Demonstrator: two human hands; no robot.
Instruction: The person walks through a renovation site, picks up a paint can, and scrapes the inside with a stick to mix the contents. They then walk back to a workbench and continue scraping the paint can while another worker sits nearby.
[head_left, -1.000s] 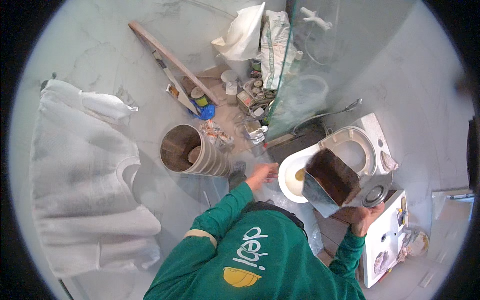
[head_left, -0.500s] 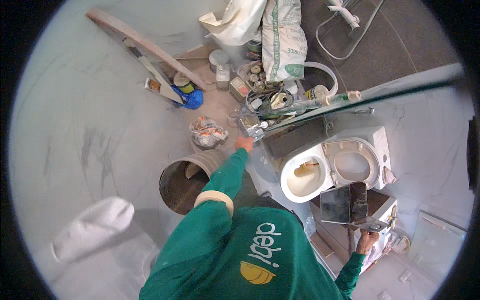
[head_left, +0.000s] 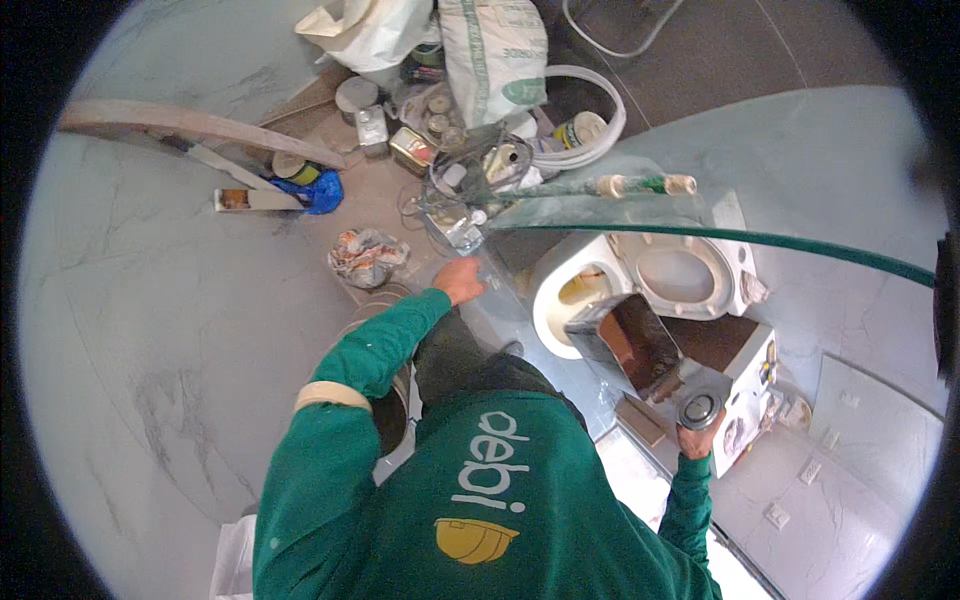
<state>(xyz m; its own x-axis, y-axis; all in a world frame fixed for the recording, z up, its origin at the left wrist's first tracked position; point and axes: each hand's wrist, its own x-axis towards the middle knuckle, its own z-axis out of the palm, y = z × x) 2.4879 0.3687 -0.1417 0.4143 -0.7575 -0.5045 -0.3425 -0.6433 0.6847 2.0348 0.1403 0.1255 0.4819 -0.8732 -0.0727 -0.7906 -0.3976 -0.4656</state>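
Observation:
In my right hand (head_left: 700, 438) is a rectangular metal tin (head_left: 632, 345), gripped at its end beside a round cap (head_left: 699, 406). One end of the tin is open toward the toilet, and reddish brown shows inside. The tin overlaps the near edge of the white toilet bowl (head_left: 545, 300) from here; contact between them cannot be told. My left hand (head_left: 460, 281) reaches forward above the grey floor, back upward, fingers loosely apart with nothing visible in them. Closest to it are a crumpled plastic bag (head_left: 368, 257) and a small clear plastic packet (head_left: 462, 232).
A glass panel edge (head_left: 740, 238) crosses between the toilet and the cluttered corner. That corner holds a white sack (head_left: 497, 60), a coiled white hose (head_left: 612, 118), a tangle of cables and several tins. A bent board (head_left: 200, 122) leans at left. A large tube (head_left: 392, 415) stands beside my left arm.
My right hand has turned the metal tin and moved it left, closer to the toilet bowl, so its round cap faces up. My view has shifted; the left hand stays stretched forward.

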